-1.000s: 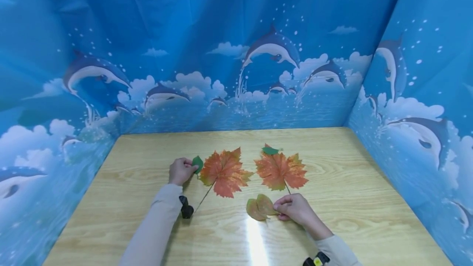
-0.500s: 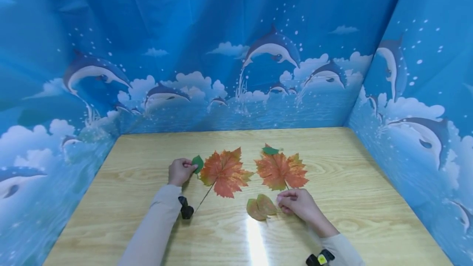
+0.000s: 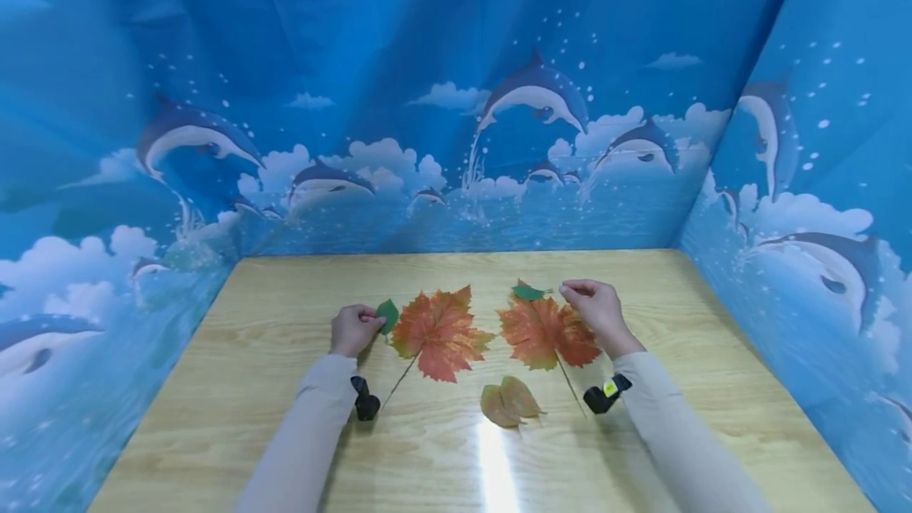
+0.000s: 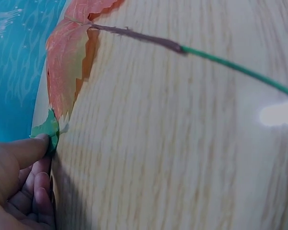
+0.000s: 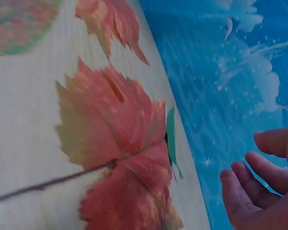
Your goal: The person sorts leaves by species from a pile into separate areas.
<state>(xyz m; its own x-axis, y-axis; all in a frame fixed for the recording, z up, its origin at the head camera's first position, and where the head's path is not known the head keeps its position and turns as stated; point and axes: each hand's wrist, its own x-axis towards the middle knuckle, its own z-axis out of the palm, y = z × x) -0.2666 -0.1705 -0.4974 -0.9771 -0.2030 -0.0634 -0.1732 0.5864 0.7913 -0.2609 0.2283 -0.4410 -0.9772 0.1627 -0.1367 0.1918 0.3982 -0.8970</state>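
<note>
My left hand (image 3: pixel 352 330) pinches a small green leaf (image 3: pixel 388 315) at the left of a large orange-red maple leaf (image 3: pixel 440 339). In the left wrist view the thumb lies over that green leaf (image 4: pixel 47 130). A second orange-red maple leaf (image 3: pixel 534 332) lies to the right, with another small green leaf (image 3: pixel 529 292) across its upper tip. My right hand (image 3: pixel 598 311) hovers beside this green leaf's stem. In the right wrist view, the hand's (image 5: pixel 266 182) loosely bent fingers hold nothing, apart from the green leaf (image 5: pixel 171 139).
Brownish-green rounded leaves (image 3: pixel 509 402) lie at the middle front of the wooden table (image 3: pixel 285 434), near a bright light reflection. Dark stems run toward the front from both maple leaves. A blue dolphin-print curtain (image 3: pixel 399 141) stands around the table's back and sides.
My right hand has left the brownish-green leaves and moved up to the far edge of the right maple leaf. The left hand keeps pinching its green leaf. The head view has shifted slightly.
</note>
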